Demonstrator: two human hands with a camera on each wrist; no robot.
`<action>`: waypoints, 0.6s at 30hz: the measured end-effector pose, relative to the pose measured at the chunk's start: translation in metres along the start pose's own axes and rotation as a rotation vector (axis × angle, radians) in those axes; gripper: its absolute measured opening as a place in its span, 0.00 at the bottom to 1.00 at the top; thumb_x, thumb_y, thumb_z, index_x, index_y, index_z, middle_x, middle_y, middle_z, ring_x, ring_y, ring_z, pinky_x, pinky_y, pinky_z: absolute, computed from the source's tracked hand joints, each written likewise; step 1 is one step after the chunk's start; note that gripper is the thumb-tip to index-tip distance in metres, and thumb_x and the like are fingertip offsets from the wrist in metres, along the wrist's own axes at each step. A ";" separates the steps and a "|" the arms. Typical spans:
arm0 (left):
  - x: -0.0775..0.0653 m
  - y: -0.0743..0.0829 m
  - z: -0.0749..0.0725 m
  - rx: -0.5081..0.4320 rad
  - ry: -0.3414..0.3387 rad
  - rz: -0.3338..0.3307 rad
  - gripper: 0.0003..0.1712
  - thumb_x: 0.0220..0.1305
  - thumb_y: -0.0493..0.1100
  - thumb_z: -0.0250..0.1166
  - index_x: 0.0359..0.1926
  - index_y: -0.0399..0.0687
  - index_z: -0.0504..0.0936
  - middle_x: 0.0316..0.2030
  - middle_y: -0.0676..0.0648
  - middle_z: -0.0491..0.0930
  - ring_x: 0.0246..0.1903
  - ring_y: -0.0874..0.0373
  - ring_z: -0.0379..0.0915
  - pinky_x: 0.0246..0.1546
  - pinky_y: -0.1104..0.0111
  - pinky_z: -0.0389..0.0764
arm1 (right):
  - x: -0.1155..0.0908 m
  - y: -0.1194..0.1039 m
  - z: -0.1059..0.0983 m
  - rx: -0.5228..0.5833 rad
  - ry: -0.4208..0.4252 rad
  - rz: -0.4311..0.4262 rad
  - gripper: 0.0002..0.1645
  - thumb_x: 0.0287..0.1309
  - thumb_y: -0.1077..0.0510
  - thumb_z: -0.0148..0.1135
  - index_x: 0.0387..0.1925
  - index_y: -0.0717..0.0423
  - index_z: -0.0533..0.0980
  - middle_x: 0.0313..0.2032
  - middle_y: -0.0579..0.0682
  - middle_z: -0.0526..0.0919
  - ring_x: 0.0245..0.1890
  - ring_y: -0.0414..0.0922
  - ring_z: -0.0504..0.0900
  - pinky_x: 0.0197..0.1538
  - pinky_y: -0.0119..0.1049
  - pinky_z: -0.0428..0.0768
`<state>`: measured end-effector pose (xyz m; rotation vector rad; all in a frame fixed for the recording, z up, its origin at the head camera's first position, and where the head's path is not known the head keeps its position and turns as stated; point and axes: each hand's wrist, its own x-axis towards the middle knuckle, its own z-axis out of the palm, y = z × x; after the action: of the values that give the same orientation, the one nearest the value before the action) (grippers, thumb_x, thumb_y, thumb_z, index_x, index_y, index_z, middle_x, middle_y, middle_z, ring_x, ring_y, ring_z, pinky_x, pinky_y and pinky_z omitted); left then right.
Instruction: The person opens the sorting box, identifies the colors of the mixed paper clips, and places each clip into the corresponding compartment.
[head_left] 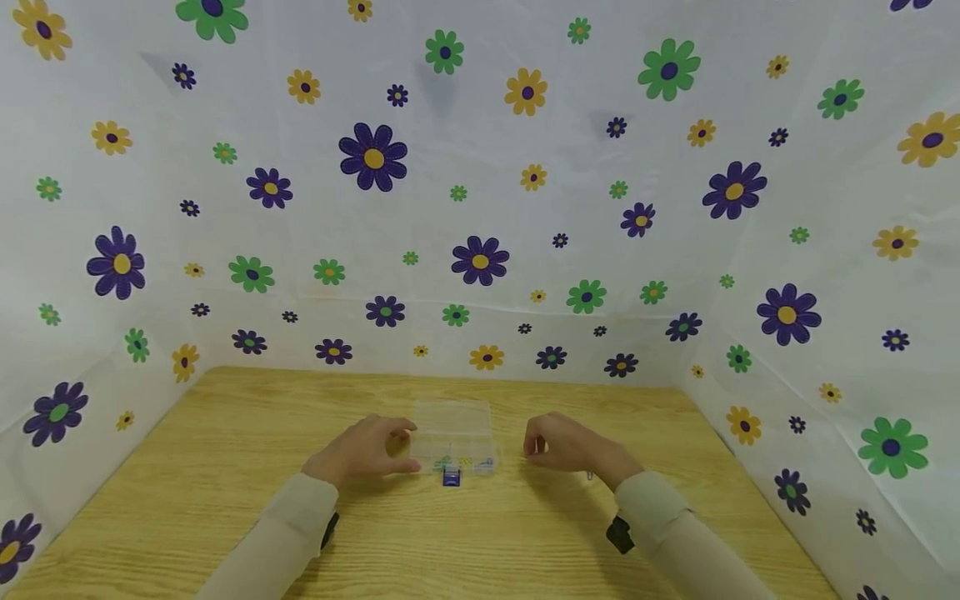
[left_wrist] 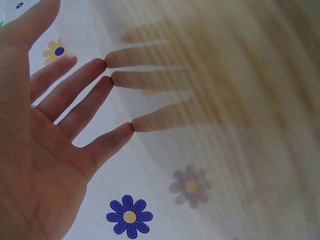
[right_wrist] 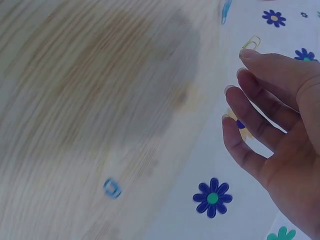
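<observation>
A clear plastic box (head_left: pixel 452 442) stands on the table with its transparent lid raised at the back. Small green, yellow and blue pieces lie in its front compartments, and a blue latch (head_left: pixel 451 477) shows at its front. My left hand (head_left: pixel 367 447) is at the box's left side, thumb and fingers spread around that edge. In the left wrist view the fingers (left_wrist: pixel 92 102) are fairly straight, with tips touching a glossy surface. To the right of the box, my right hand (head_left: pixel 564 443) pinches a yellow paper clip (right_wrist: pixel 252 42) at the thumb tip; the index finger is mostly hidden.
A blue paper clip (right_wrist: pixel 112 188) lies on the table near my right wrist. A thin blue item (right_wrist: pixel 226 12) shows at the top of the right wrist view, its kind unclear. White flower-patterned sheeting (head_left: pixel 420 225) encloses the wooden table (head_left: pixel 465 542) at back and sides.
</observation>
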<state>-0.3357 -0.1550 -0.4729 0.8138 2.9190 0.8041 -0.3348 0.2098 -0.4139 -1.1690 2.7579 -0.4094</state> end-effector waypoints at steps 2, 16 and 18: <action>0.000 0.000 0.000 -0.006 0.001 0.000 0.41 0.57 0.64 0.75 0.62 0.42 0.81 0.53 0.42 0.86 0.55 0.44 0.80 0.65 0.43 0.76 | 0.008 -0.004 0.002 -0.004 0.007 0.002 0.03 0.64 0.62 0.69 0.33 0.54 0.85 0.33 0.45 0.86 0.32 0.34 0.80 0.39 0.28 0.81; -0.001 0.001 0.000 -0.002 -0.003 -0.007 0.41 0.57 0.64 0.75 0.63 0.42 0.80 0.54 0.41 0.86 0.56 0.43 0.80 0.65 0.43 0.76 | 0.048 -0.034 0.009 -0.021 0.006 -0.044 0.03 0.63 0.61 0.70 0.32 0.53 0.86 0.33 0.46 0.87 0.32 0.35 0.81 0.40 0.27 0.81; -0.001 0.001 0.000 0.000 -0.005 -0.010 0.41 0.57 0.64 0.75 0.63 0.42 0.80 0.54 0.41 0.86 0.57 0.43 0.80 0.66 0.44 0.76 | 0.051 -0.037 0.010 -0.027 0.002 -0.046 0.03 0.63 0.62 0.70 0.33 0.53 0.86 0.34 0.46 0.87 0.32 0.35 0.81 0.40 0.27 0.81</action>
<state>-0.3348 -0.1548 -0.4726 0.8002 2.9161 0.7995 -0.3427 0.1471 -0.4129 -1.2405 2.7512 -0.3789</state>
